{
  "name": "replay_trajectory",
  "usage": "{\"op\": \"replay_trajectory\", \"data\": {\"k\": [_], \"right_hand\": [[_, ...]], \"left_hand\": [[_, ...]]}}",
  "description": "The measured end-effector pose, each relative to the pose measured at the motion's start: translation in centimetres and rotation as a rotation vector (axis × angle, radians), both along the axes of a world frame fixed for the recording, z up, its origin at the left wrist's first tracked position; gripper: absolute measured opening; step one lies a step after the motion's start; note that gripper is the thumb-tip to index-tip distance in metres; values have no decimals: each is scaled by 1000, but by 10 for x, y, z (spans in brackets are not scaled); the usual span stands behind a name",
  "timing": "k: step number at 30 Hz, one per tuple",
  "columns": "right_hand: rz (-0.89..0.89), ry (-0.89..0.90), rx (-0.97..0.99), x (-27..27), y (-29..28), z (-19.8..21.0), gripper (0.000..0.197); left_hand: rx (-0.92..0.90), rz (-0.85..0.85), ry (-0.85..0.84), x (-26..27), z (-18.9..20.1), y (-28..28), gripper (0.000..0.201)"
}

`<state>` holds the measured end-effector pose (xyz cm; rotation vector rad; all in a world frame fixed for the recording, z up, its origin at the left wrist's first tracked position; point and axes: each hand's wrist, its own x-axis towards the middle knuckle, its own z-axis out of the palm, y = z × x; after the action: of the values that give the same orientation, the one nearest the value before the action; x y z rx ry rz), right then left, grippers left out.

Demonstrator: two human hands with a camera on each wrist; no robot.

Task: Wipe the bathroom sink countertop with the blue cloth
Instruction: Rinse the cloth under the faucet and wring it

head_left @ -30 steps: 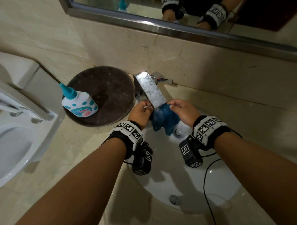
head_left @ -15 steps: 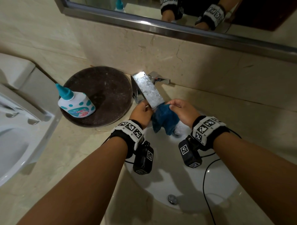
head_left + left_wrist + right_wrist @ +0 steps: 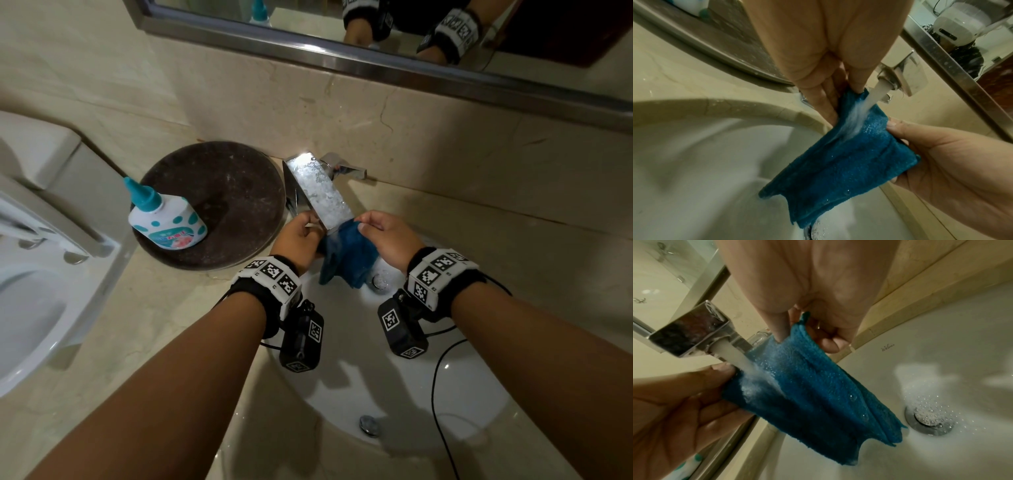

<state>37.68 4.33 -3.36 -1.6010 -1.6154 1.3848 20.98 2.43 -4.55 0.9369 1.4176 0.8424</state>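
The blue cloth (image 3: 347, 255) hangs folded under the chrome faucet (image 3: 320, 190), over the white sink basin (image 3: 359, 373). My left hand (image 3: 299, 236) pinches its left upper edge and my right hand (image 3: 385, 236) pinches its right upper edge. In the left wrist view, water (image 3: 863, 110) runs from the spout onto the blue cloth (image 3: 840, 162), and my left hand (image 3: 840, 97) holds its top corner while my right hand (image 3: 941, 155) grips its side. In the right wrist view, the stream hits the blue cloth (image 3: 813, 389), held between my right hand (image 3: 797, 331) and my left hand (image 3: 701, 392).
A round dark tray (image 3: 233, 195) on the beige countertop (image 3: 164, 318) carries a white bottle with a teal cap (image 3: 164, 221). A toilet (image 3: 37, 260) stands at the left. The drain (image 3: 929, 420) lies below the cloth. A mirror (image 3: 394, 31) runs above the backsplash.
Both hands keep hold of the cloth under the faucet; it shifted only slightly, and the head view drifted a little.
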Motion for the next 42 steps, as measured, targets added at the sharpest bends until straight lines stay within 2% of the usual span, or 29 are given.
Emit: {"op": "replay_trajectory", "data": {"k": [5, 9, 12, 15, 18, 25, 31, 34, 37, 42], "right_hand": [[24, -22, 11, -3, -1, 3, 28], [19, -7, 12, -8, -2, 7, 22], [14, 29, -19, -13, -2, 6, 26], [7, 48, -77, -18, -2, 4, 16], [10, 68, -114, -22, -2, 2, 23], [-6, 144, -134, -27, -4, 1, 16], [-5, 150, -129, -30, -5, 3, 21], [-8, 159, -138, -31, -6, 2, 13], [26, 172, -150, -30, -6, 0, 15], [47, 70, -111, -29, -5, 2, 23]], "left_hand": [[-4, 11, -1, -5, 0, -1, 24], [20, 15, -1, -6, 1, 0, 22], [38, 22, 9, -9, 2, -1, 23], [63, 21, 30, -12, 2, -2, 26], [85, 20, 75, -16, 0, -3, 27], [80, 15, 121, -21, -6, -3, 29], [83, 22, 119, -22, -5, -4, 27], [90, 23, 126, -24, -5, -4, 26], [93, 23, 139, -25, -7, -5, 28], [101, 23, 143, -24, -8, -5, 27]]}}
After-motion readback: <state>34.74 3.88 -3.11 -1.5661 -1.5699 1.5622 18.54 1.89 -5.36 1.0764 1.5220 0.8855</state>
